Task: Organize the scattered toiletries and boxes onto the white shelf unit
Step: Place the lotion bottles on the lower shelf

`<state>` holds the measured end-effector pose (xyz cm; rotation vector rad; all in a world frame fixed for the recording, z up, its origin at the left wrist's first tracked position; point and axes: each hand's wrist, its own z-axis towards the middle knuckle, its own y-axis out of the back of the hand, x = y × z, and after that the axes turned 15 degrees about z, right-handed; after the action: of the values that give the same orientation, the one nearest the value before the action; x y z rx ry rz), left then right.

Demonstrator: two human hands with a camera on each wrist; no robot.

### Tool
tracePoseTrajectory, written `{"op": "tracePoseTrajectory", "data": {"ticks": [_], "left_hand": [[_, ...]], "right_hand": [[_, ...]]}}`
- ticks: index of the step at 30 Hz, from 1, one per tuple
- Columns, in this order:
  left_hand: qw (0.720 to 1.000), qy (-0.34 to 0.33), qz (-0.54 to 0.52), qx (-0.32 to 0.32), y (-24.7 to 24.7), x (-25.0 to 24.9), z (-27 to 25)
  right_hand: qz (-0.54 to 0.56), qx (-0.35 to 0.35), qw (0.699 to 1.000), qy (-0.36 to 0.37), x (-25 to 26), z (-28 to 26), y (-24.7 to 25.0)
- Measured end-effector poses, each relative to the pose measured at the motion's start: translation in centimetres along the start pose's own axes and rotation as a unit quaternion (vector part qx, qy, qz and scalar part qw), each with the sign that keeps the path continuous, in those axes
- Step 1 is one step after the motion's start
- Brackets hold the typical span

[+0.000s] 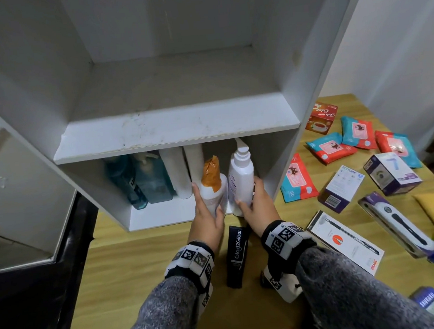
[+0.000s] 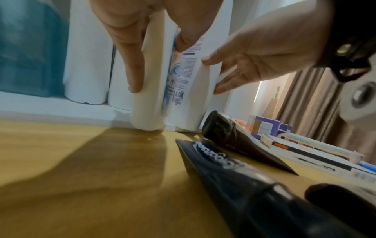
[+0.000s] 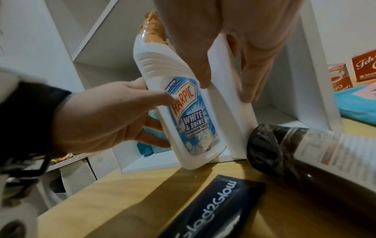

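Hands around upright bottles

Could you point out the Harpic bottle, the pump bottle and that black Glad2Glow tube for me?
Harpic bottle [image 3: 189,116], right wrist view, on its blue front label.
Pump bottle [image 1: 241,178], head view, on its white body.
Glad2Glow tube [image 1: 238,254], head view, on the printed lettering.

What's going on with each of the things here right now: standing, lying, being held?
Harpic bottle: tilted at the shelf's front edge, gripped by the left hand.
White pump bottle: upright, held by the right hand.
Glad2Glow tube: lying flat on the table.
Teal bottles: standing in the lower compartment.
Upper shelf: bare.
Wipe packs: lying on the table.
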<state>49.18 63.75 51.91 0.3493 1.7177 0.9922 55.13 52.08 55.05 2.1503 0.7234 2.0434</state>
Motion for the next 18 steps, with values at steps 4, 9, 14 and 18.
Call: {"op": "tracePoseTrajectory", "data": {"ticks": [4, 9, 14, 18], "left_hand": [[0.999, -0.011, 0.000, -0.030, -0.7, -1.1, 1.2], [0.999, 0.006, -0.027, -0.031, -1.6, -1.8, 2.6], [0.999, -0.013, -0.030, 0.016, -1.2, 0.4, 2.2], [1.000, 0.011, -0.011, 0.016, -1.3, 1.0, 2.7]], "right_hand": [[0.007, 0.009, 1.000, -0.001, -0.7, 0.2, 0.1], [0.027, 0.013, 1.000, 0.001, -1.1, 0.7, 0.0], [0.039, 0.000, 0.999, -0.001, -1.4, 1.4, -0.2], [0.055, -0.004, 0.998, -0.032, -1.9, 1.6, -0.2]]}}
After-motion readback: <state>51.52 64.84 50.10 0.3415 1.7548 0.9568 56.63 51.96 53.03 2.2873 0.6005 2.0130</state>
